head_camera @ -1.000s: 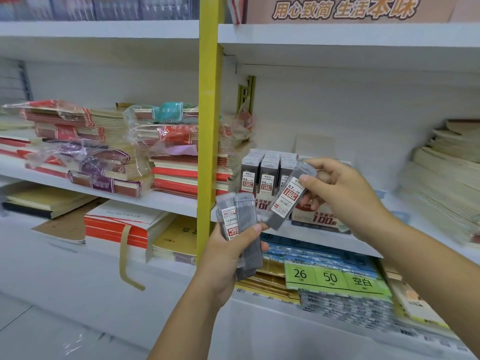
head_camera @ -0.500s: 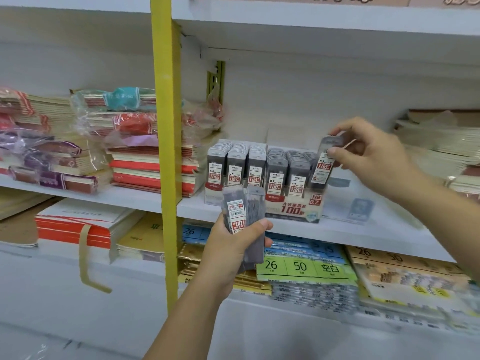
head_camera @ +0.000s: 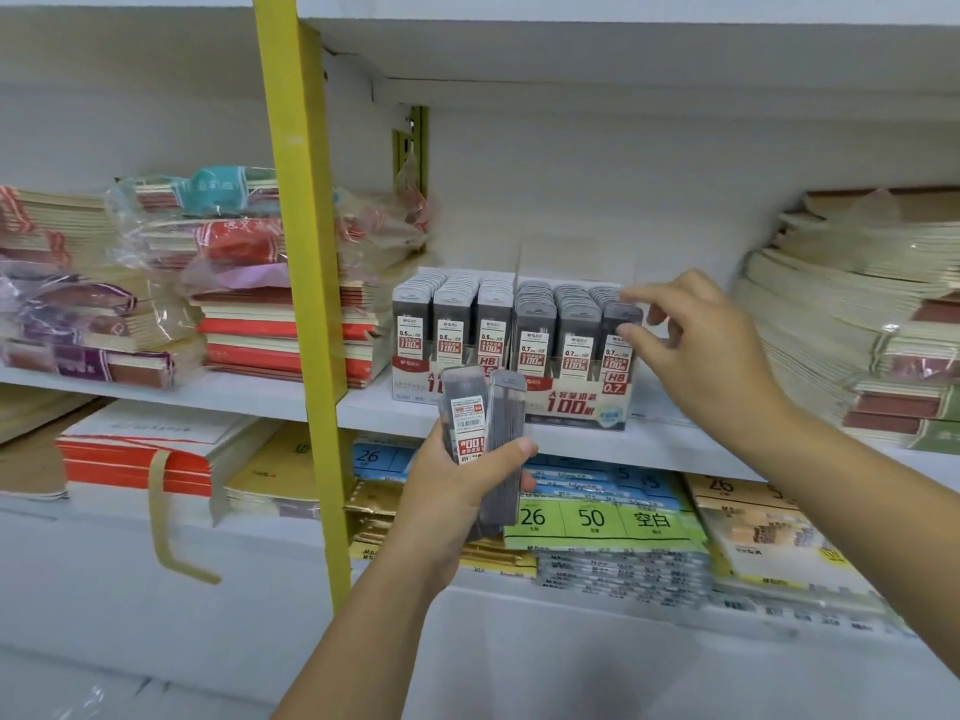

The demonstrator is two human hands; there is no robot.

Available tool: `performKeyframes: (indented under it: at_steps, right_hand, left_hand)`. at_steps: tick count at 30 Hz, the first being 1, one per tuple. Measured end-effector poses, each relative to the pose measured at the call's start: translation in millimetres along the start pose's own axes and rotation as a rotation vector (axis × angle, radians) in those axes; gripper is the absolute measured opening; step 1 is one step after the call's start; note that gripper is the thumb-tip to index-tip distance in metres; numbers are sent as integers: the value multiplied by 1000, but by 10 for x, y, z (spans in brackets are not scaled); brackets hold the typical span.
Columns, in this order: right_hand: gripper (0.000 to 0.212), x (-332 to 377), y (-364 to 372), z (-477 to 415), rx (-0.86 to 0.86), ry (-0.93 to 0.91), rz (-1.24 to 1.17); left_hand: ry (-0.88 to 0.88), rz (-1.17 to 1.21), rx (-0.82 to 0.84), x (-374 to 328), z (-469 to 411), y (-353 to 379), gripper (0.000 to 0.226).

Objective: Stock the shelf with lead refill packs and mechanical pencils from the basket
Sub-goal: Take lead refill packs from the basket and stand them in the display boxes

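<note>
A display box [head_camera: 569,405] of grey lead refill packs stands on the middle white shelf [head_camera: 291,400], with 0.5 packs on its left and 0.7 packs on its right. My right hand [head_camera: 693,350] reaches in from the right. Its thumb and index finger pinch the top of the front lead refill pack [head_camera: 617,350] in the rightmost row, which stands upright in the box. My left hand [head_camera: 457,493] is in front of the box, below the shelf edge, and grips a few more grey refill packs [head_camera: 485,433] upright. No basket or mechanical pencils are in view.
A yellow upright post [head_camera: 304,283] divides the shelving left of the box. Wrapped notebook stacks [head_camera: 249,283] fill the left of the shelf and paper stacks [head_camera: 852,314] the right. The lower shelf holds label sheets [head_camera: 592,519] and red-edged pads [head_camera: 135,454].
My right hand carried one refill pack from near my left hand to the display box and set it upright in the rightmost row. My left hand kept hold of its packs.
</note>
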State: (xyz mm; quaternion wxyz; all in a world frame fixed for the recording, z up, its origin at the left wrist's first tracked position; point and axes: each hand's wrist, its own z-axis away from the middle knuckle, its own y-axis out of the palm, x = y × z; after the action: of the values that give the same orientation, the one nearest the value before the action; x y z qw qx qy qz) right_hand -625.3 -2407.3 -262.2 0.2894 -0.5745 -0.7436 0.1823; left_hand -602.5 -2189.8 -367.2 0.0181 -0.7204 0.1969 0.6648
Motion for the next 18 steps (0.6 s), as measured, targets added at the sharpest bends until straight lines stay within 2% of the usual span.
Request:
performKeyframes:
  at_steps: [3, 5, 7, 12, 14, 18]
  right_hand:
    - [12, 237, 18, 214, 176, 12, -317]
    - [12, 388, 71, 291, 355, 83, -499]
    - [20, 479, 122, 321, 455, 166, -611]
    - [30, 542, 174, 352, 434, 266, -631]
    - [29, 547, 189, 359, 435, 288, -618]
    - [23, 526, 171, 367, 445, 350, -748]
  left_hand:
    - [7, -32, 10, -9, 22, 18, 44]
    - [25, -61, 30, -24, 48, 34, 47]
    - [49, -79, 54, -32, 75, 44, 46]
    - [127, -190, 65, -59, 133, 69, 40]
    - [145, -229, 69, -72, 144, 77, 45]
    - [142, -241, 109, -75, 163, 64, 54]
